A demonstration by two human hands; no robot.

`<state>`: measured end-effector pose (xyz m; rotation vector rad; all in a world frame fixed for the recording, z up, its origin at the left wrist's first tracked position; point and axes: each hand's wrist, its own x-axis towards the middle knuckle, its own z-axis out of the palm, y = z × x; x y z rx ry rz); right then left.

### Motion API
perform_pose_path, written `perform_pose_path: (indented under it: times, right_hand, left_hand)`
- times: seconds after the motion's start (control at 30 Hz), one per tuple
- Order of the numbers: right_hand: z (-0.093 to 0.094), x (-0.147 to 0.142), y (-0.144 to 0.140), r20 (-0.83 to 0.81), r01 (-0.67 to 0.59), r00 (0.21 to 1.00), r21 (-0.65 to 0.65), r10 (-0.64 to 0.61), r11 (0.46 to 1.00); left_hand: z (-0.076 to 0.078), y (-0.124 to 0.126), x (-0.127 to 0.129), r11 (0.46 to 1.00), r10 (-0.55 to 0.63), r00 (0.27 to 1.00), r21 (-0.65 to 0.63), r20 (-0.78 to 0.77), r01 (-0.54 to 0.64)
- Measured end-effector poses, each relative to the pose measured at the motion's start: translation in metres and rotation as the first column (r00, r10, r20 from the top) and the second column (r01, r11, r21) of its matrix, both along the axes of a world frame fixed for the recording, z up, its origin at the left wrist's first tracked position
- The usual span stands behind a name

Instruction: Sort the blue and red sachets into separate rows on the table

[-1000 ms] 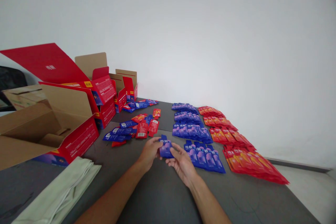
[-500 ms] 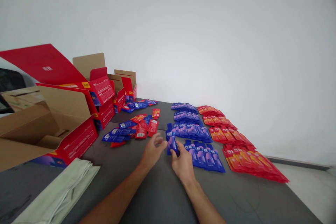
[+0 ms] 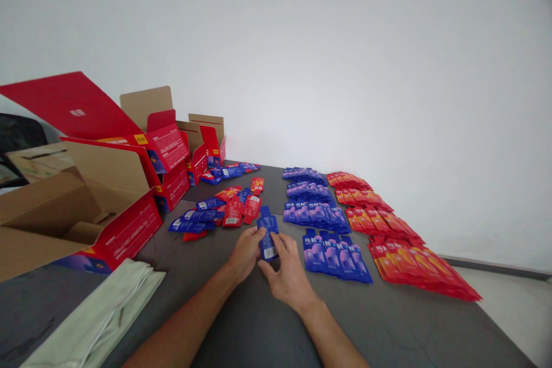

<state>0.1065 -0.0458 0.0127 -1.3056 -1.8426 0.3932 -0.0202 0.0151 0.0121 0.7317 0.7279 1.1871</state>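
My left hand (image 3: 246,253) pinches a blue pouch (image 3: 268,236) by its left edge, thumb on top. The pouch is tilted up a little, its narrow neck pointing away and its barcode side facing me. On its right, my right hand (image 3: 287,270) has its fingertips at the pouch's edge, with the thumb spread apart below the bottom corner. Just right of that hand lies an overlapping row of blue pouches (image 3: 336,256), fronts up. A mixed pile of blue and red pouches (image 3: 233,213) lies loose beyond my left hand.
More rows of blue pouches (image 3: 317,213) run toward the wall, beside rows of red pouches (image 3: 414,261) on the right. Open red cartons (image 3: 129,233) line the left side. A folded pale green cloth (image 3: 99,316) lies at the front left of the dark table (image 3: 259,322).
The blue pouch has moved left and turned from its printed front to its barcode side. My left hand has closed on it, while my right hand's grip has loosened.
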Motion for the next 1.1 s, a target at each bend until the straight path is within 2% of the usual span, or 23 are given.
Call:
perform_pose_path:
  times: [0.2,0.33,0.43,0.53,0.63,0.7,0.73,0.77,0.87,1.0,1.1]
  right_hand:
    - [0.008,0.005,0.004,-0.233,0.128,0.963,-0.047,-0.136,0.991]
    - [0.007,0.019,0.01,-0.433,0.154,0.878,-0.15,-0.205,0.977]
    - [0.005,0.03,0.016,-0.54,0.031,0.824,-0.258,-0.171,0.966]
    - [0.007,0.043,0.022,-0.562,-0.072,0.819,-0.303,-0.117,0.95]
    - [0.011,0.064,0.026,-0.4,-0.044,0.914,-0.26,-0.066,0.965]
    - [0.012,0.084,0.026,-0.189,0.085,0.974,-0.196,-0.122,0.977]
    - [0.011,0.094,0.025,-0.099,0.178,0.976,-0.154,-0.194,0.972]
    - [0.009,0.105,0.023,-0.015,0.22,0.975,-0.114,-0.223,0.969]
    - [0.003,0.132,0.01,0.232,0.175,0.96,-0.062,-0.156,0.983]
    - [-0.003,0.148,-0.009,0.445,0.176,0.891,-0.15,-0.092,0.973]
    - [-0.007,0.15,-0.015,0.498,0.201,0.864,-0.214,-0.07,0.956]
  left_hand:
    - [0.012,-0.011,0.003,0.976,-0.203,0.977,0.09,0.065,0.197]
    - [0.007,-0.007,-0.001,0.978,-0.159,0.976,0.109,-0.147,0.176]
    - [0.0,-0.007,0.002,0.973,-0.12,0.953,0.156,-0.278,0.168]
    - [-0.006,-0.008,0.013,0.983,-0.107,0.956,0.117,-0.274,0.144]
    - [-0.01,-0.004,0.024,0.993,-0.06,0.951,0.078,-0.302,0.088]
    - [-0.013,0.0,0.03,0.994,-0.044,0.938,0.081,-0.344,0.077]
    - [-0.014,0.002,0.033,0.993,-0.042,0.93,0.085,-0.365,0.079]
    - [-0.016,0.004,0.036,0.993,-0.043,0.922,0.087,-0.384,0.083]
    - [-0.022,0.007,0.048,0.991,-0.056,0.906,0.086,-0.42,0.101]
    - [-0.032,0.009,0.065,0.992,-0.056,0.898,0.075,-0.436,0.098]
    - [-0.035,0.01,0.073,0.98,-0.014,0.863,0.165,-0.505,0.112]
